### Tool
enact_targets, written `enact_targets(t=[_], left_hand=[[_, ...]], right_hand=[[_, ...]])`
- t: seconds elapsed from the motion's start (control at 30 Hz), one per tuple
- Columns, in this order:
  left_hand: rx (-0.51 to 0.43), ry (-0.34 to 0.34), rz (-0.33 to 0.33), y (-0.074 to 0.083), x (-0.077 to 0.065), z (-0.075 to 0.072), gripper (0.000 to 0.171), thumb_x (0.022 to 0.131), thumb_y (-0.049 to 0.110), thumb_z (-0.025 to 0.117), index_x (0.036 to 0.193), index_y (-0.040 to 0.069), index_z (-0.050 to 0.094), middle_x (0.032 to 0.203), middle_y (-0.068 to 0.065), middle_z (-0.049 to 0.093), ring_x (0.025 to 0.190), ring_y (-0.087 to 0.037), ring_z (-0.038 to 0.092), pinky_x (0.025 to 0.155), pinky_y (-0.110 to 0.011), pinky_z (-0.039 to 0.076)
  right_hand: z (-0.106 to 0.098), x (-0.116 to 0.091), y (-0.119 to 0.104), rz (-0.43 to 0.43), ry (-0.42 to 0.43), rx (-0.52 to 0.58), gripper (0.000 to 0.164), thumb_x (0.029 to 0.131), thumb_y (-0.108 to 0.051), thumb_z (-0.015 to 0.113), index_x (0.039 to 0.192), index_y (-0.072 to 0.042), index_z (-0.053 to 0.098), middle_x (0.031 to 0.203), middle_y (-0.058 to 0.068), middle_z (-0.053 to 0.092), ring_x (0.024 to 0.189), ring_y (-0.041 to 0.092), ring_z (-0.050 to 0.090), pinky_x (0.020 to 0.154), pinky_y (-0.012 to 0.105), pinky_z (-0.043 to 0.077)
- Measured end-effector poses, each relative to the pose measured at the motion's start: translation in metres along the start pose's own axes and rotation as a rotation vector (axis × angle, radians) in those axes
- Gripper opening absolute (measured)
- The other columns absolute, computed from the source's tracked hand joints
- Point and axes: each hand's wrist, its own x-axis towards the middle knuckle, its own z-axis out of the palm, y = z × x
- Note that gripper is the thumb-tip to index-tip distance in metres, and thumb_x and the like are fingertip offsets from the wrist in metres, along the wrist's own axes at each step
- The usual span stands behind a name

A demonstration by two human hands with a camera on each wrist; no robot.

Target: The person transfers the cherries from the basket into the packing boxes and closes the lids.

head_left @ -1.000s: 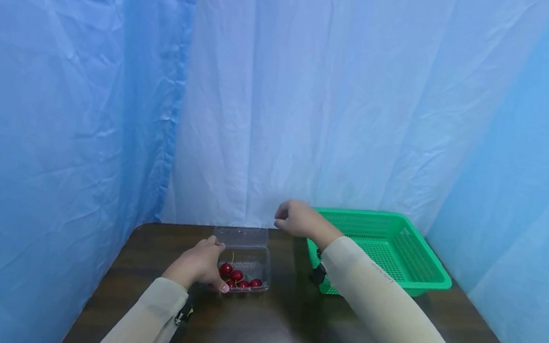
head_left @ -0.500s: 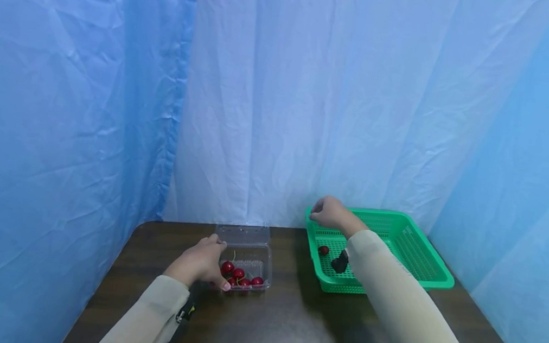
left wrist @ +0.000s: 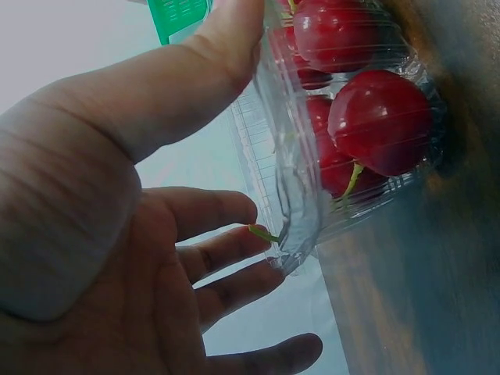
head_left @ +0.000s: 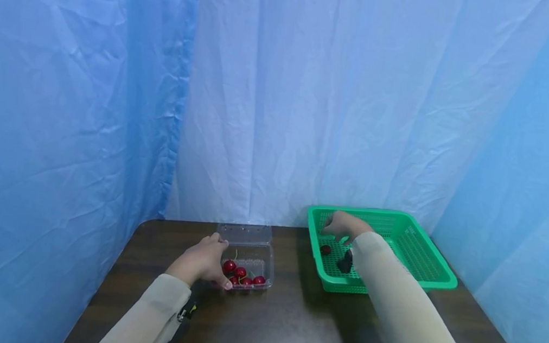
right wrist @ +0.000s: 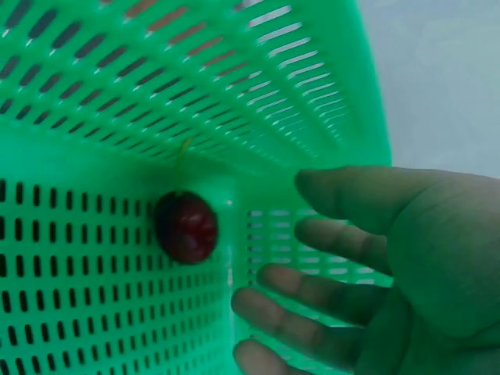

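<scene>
Several red cherries (head_left: 240,272) lie in a clear plastic box (head_left: 271,272), whose lid (head_left: 244,234) is folded back. My left hand (head_left: 200,259) spans the box's left side. In the left wrist view its thumb (left wrist: 226,47) is at the rim, and straight fingers (left wrist: 234,258) touch the other corner. Over the left part of a green basket (head_left: 437,270), my right hand (head_left: 345,225) reaches down with its fingers spread. One dark red cherry (right wrist: 186,226) with a stem sits in the basket near its corner, apart from those fingertips, and nothing shows between them.
Both containers stand on a dark wooden table (head_left: 261,328), the box left of the basket. Blue-white curtains (head_left: 280,101) hang behind the table and along both sides. A black wrist camera (head_left: 345,262) hangs under my right wrist, inside the basket's outline.
My right hand has moved right from between the box and basket, then lowered into the basket, its fingers parting. The left hand has stayed at the box.
</scene>
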Motion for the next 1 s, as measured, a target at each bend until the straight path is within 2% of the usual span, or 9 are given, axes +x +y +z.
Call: enact_targets(t=[0.17, 0.33, 0.37, 0.4, 0.53, 0.63, 0.73, 0.83, 1.0], left_hand=[[-0.004, -0.004, 0.000, 0.000, -0.001, -0.001, 0.116, 0.071, 0.041, 0.111, 0.168, 0.010, 0.054, 0.163, -0.017, 0.056, 0.144, -0.041, 0.061, 0.111, -0.063, 0.063], [0.005, -0.007, 0.005, -0.002, 0.000, -0.001, 0.117, 0.071, 0.043, 0.110, 0.169, 0.010, 0.054, 0.163, -0.017, 0.055, 0.144, -0.041, 0.061, 0.111, -0.063, 0.063], [0.009, -0.004, 0.012, -0.002, 0.000, 0.000, 0.115, 0.074, 0.043, 0.109, 0.169, 0.009, 0.053, 0.164, -0.018, 0.055, 0.145, -0.042, 0.060, 0.112, -0.063, 0.063], [0.020, 0.001, 0.026, -0.005, 0.002, 0.002, 0.115, 0.076, 0.042, 0.108, 0.170, 0.009, 0.051, 0.165, -0.019, 0.054, 0.147, -0.041, 0.059, 0.114, -0.062, 0.062], [0.051, 0.018, 0.049, -0.031, 0.035, 0.027, 0.127, 0.067, 0.059, 0.108, 0.171, 0.013, 0.051, 0.165, -0.018, 0.053, 0.148, -0.050, 0.055, 0.109, -0.066, 0.063], [0.028, 0.008, 0.024, -0.032, 0.042, 0.030, 0.133, 0.059, 0.063, 0.110, 0.170, 0.018, 0.053, 0.165, -0.016, 0.054, 0.147, -0.051, 0.055, 0.106, -0.070, 0.063], [0.005, -0.009, 0.003, -0.012, 0.018, 0.011, 0.123, 0.067, 0.049, 0.111, 0.170, 0.014, 0.053, 0.167, -0.018, 0.053, 0.149, -0.046, 0.057, 0.110, -0.069, 0.061], [0.004, -0.005, 0.001, -0.002, 0.003, 0.001, 0.119, 0.070, 0.044, 0.111, 0.169, 0.012, 0.053, 0.167, -0.018, 0.053, 0.149, -0.045, 0.058, 0.111, -0.067, 0.062], [-0.001, -0.006, -0.004, 0.002, -0.006, -0.004, 0.114, 0.074, 0.041, 0.109, 0.169, 0.011, 0.053, 0.166, -0.018, 0.054, 0.149, -0.043, 0.058, 0.114, -0.066, 0.061]], right_hand=[[0.008, -0.001, 0.003, 0.017, 0.000, -0.033, 0.048, 0.108, -0.027, 0.080, 0.151, -0.007, 0.071, 0.153, 0.020, 0.069, 0.119, 0.038, 0.077, 0.095, 0.059, 0.069], [0.017, -0.002, 0.003, 0.036, 0.007, -0.058, 0.058, 0.103, -0.024, 0.086, 0.156, -0.010, 0.067, 0.147, 0.019, 0.071, 0.118, 0.036, 0.075, 0.082, 0.050, 0.070], [0.018, -0.002, 0.003, 0.044, 0.009, -0.056, 0.058, 0.102, -0.024, 0.086, 0.156, -0.011, 0.067, 0.144, 0.019, 0.072, 0.117, 0.036, 0.074, 0.079, 0.047, 0.070], [0.019, -0.001, 0.004, 0.042, 0.011, -0.063, 0.059, 0.102, -0.023, 0.086, 0.156, -0.011, 0.067, 0.143, 0.019, 0.072, 0.116, 0.035, 0.074, 0.077, 0.046, 0.070], [0.024, 0.003, 0.006, 0.048, 0.007, -0.080, 0.058, 0.100, -0.021, 0.087, 0.153, -0.010, 0.068, 0.144, 0.017, 0.071, 0.111, 0.031, 0.074, 0.073, 0.042, 0.068], [0.025, 0.003, 0.006, 0.038, -0.004, -0.108, 0.046, 0.100, -0.020, 0.086, 0.142, -0.007, 0.073, 0.138, 0.014, 0.074, 0.106, 0.027, 0.076, 0.072, 0.041, 0.067], [0.026, 0.000, 0.004, 0.028, -0.013, -0.127, 0.024, 0.102, -0.018, 0.085, 0.123, -0.007, 0.079, 0.123, 0.010, 0.079, 0.104, 0.027, 0.079, 0.071, 0.039, 0.065], [0.026, -0.007, 0.000, 0.019, -0.013, -0.145, 0.010, 0.103, -0.019, 0.083, 0.108, -0.010, 0.082, 0.111, 0.006, 0.081, 0.103, 0.027, 0.081, 0.070, 0.035, 0.063], [0.025, -0.025, -0.008, -0.022, -0.027, -0.155, 0.015, 0.104, -0.018, 0.079, 0.102, -0.004, 0.086, 0.106, 0.014, 0.085, 0.098, 0.029, 0.080, 0.071, 0.034, 0.062]])
